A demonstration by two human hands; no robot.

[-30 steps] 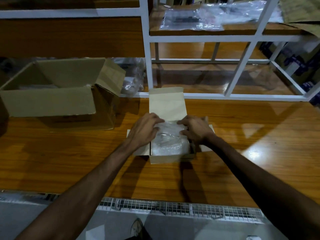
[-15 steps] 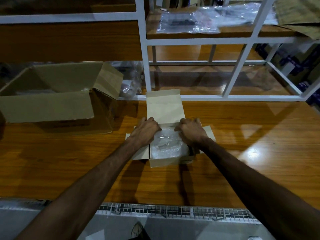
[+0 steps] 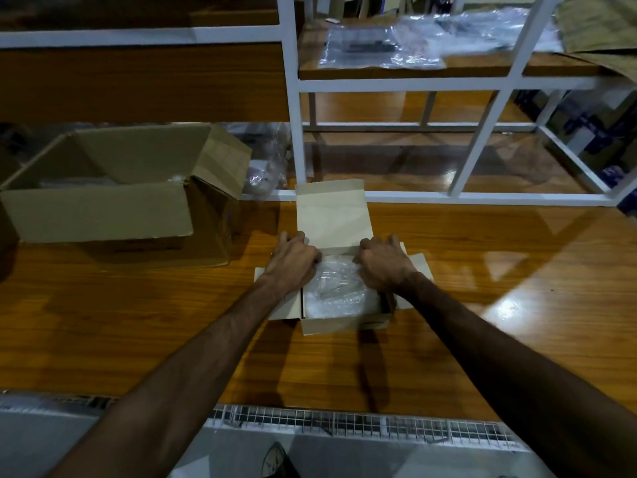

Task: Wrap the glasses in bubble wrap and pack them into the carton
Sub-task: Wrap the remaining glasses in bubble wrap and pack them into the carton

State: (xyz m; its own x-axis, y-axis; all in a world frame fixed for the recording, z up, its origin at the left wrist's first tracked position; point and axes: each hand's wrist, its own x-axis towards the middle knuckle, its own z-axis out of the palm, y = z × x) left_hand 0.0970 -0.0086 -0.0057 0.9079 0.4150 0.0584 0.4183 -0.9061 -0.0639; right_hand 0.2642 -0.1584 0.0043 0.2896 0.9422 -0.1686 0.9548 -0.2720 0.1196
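small carton [image 3: 331, 215]: pale beige card, plain
bubble wrap [image 3: 339, 291]: clear, whitish, dotted with bubbles
large carton [image 3: 100, 215]: dull brown card
table [image 3: 138, 322]: glossy orange-brown wood grain
shelf frame [image 3: 291, 98]: white
plastic bags [image 3: 382, 50]: clear, shiny
wire mesh [image 3: 362, 424]: white grid

we cannot make out the glasses through the bubble wrap [image 3: 339, 293] in the small carton [image 3: 331, 326]; only faint lines show. both hands' fingertips curl down out of sight at the far rim, so we cannot tell what the left hand [image 3: 293, 262] or right hand [image 3: 382, 267] grips. the large carton [image 3: 103, 215] hides its contents, and the plastic bags [image 3: 382, 46] on the shelf are blurred.
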